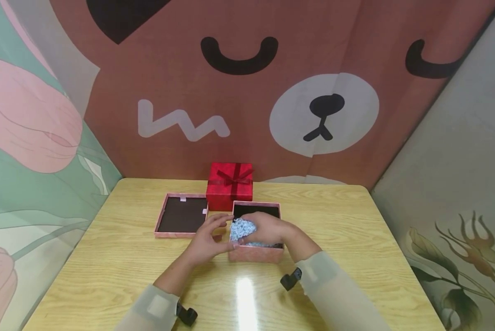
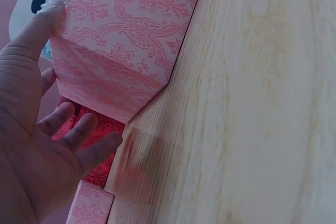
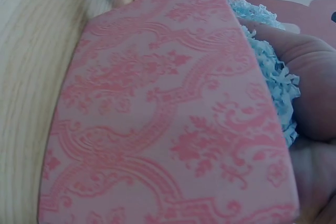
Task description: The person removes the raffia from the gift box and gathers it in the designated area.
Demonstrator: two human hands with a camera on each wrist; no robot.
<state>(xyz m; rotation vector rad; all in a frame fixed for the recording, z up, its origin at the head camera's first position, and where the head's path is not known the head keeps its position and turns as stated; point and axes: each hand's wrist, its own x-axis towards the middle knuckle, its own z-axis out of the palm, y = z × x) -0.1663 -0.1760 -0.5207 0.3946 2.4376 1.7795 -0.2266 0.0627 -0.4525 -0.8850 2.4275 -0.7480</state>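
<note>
Showing, at far left on the table (image 1: 334, 276), one lid (image 1: 181, 220), pink-edged, lying with its dark inside up. Next along, one left hand (image 1: 207, 241) with fingers apart, clamped on nothing, with thumb at the near-left rim of the pink box (image 1: 255, 255). Just behind, one red box (image 1: 230, 188), closed and topped with one bow (image 1: 235, 179). Then, at centre, one clump of blue shreds (image 1: 241, 229) at the left of the uncovered pink box, with more shreds lower inside. At right, one right hand (image 1: 267, 228) inside that box, with fingers and thumb curled together around the clump. Apparently handling the shreds within the box; cannot tell whether packing in or taking out. Likely calling next for a firm hold on the clump and a steady box, with the left thumb bracing at the rim. Counting in all two hands, two boxes, one lid, one bow, one table, one gripped clump.
</note>
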